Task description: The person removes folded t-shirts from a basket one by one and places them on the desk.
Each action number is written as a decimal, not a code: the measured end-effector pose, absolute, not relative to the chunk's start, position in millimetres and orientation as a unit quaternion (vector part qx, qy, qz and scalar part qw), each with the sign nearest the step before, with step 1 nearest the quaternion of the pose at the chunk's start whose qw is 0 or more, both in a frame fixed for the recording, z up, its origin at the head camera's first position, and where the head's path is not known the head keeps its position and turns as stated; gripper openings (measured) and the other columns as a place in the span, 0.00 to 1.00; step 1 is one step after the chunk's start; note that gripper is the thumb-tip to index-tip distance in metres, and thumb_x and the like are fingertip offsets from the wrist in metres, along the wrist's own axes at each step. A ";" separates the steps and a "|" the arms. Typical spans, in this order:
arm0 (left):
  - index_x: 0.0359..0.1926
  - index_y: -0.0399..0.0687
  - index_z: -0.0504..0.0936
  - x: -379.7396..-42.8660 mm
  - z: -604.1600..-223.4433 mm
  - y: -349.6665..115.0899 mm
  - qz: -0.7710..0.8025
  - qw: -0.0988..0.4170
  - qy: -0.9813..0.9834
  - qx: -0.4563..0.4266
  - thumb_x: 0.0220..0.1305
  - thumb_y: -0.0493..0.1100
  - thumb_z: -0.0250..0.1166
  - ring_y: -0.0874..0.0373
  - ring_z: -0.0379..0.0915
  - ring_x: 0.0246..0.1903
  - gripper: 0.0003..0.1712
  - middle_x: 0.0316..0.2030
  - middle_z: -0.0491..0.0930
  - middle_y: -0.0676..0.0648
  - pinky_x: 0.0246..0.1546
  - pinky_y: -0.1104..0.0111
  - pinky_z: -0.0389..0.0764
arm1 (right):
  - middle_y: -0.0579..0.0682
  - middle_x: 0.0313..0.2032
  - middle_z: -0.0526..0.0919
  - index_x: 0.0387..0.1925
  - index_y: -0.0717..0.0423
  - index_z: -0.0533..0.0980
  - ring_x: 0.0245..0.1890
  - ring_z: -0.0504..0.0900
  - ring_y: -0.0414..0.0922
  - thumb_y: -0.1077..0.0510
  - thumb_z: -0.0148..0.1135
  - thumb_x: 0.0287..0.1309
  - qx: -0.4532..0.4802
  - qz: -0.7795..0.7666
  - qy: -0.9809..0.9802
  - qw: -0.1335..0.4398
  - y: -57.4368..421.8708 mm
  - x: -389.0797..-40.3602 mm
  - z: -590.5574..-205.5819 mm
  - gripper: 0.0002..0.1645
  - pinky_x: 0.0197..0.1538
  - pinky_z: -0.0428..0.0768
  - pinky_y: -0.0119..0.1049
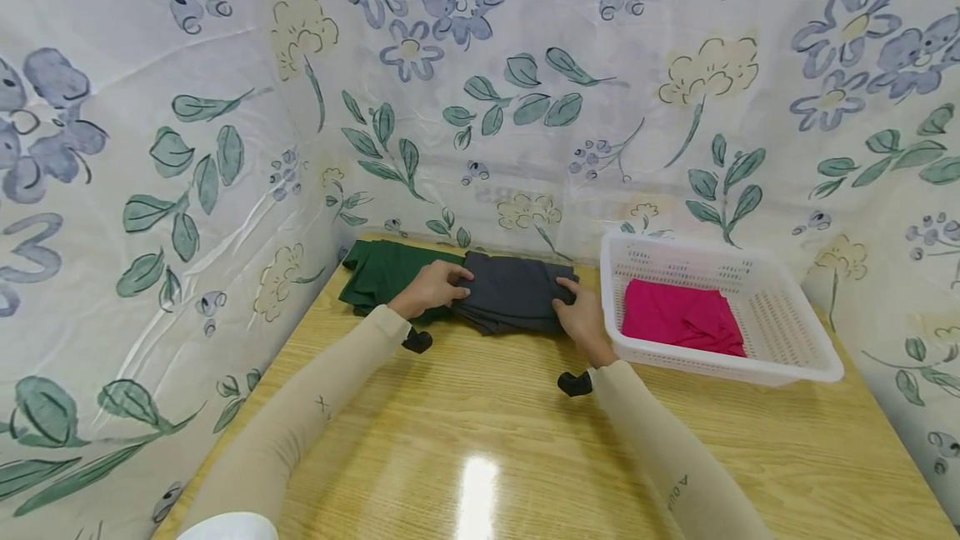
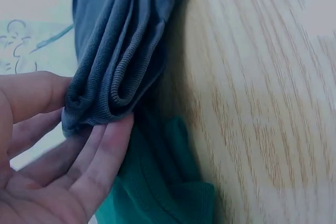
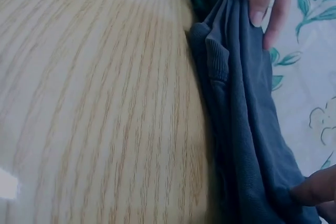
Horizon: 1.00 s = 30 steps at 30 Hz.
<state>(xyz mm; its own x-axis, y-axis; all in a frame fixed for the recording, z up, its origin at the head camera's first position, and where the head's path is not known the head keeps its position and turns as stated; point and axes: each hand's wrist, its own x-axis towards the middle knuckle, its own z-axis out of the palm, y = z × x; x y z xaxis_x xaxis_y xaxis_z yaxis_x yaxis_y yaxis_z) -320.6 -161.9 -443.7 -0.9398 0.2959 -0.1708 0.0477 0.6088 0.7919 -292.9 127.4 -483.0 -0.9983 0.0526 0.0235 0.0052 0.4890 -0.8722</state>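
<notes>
A folded dark grey garment (image 1: 517, 294) with ribbed edges lies at the back of the table. At its left end, my left hand (image 1: 437, 288) pinches the folds, the thumb above and the fingers beneath, as the left wrist view shows. The right hand (image 1: 581, 312) grips the opposite end with thumb and fingers spread across its side. Left of the grey cloth, a folded green garment (image 1: 397, 269) lies partly under the grey one's edge and behind the left hand. Layered folds (image 2: 126, 72) face the left wrist camera.
To the right stands a white perforated plastic basket (image 1: 787, 319) holding a folded pink garment (image 1: 678, 315). The wooden table (image 1: 450, 432) meets a floral curtain (image 1: 487, 148) at the back and on the left. Black wrist mounts (image 1: 574, 383) hang near both cuffs.
</notes>
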 end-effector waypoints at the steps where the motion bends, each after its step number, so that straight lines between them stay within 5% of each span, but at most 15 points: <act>1: 0.64 0.39 0.80 -320.3 -443.7 -161.1 0.427 0.135 0.889 0.098 0.73 0.36 0.65 0.49 0.82 0.38 0.21 0.51 0.81 0.36 0.40 0.57 0.85 | 0.63 0.74 0.63 0.70 0.56 0.74 0.76 0.58 0.59 0.64 0.61 0.68 -0.015 0.497 -0.867 0.027 127.5 -292.8 -482.7 0.29 0.73 0.63 0.55; 10: 0.55 0.34 0.83 -317.8 -437.8 -163.7 0.432 0.094 0.891 0.106 0.70 0.34 0.66 0.50 0.78 0.31 0.15 0.36 0.80 0.41 0.34 0.60 0.83 | 0.60 0.70 0.71 0.67 0.55 0.75 0.71 0.67 0.60 0.60 0.65 0.65 0.052 0.432 -0.895 0.098 118.9 -286.5 -471.0 0.29 0.69 0.67 0.58; 21: 0.59 0.34 0.80 -320.9 -422.5 -155.5 0.462 0.095 0.874 0.115 0.74 0.38 0.63 0.46 0.80 0.37 0.17 0.42 0.83 0.37 0.38 0.60 0.83 | 0.62 0.64 0.76 0.72 0.52 0.68 0.53 0.82 0.56 0.62 0.63 0.69 0.147 0.472 -0.867 0.062 127.8 -283.1 -440.3 0.32 0.52 0.82 0.54; 30: 0.63 0.37 0.77 -322.5 -402.8 -120.5 0.491 0.118 0.851 0.146 0.77 0.41 0.60 0.34 0.79 0.46 0.19 0.50 0.80 0.30 0.47 0.48 0.82 | 0.58 0.63 0.76 0.74 0.51 0.65 0.56 0.80 0.56 0.60 0.61 0.72 0.155 0.512 -0.842 0.070 159.5 -278.9 -411.7 0.32 0.59 0.78 0.54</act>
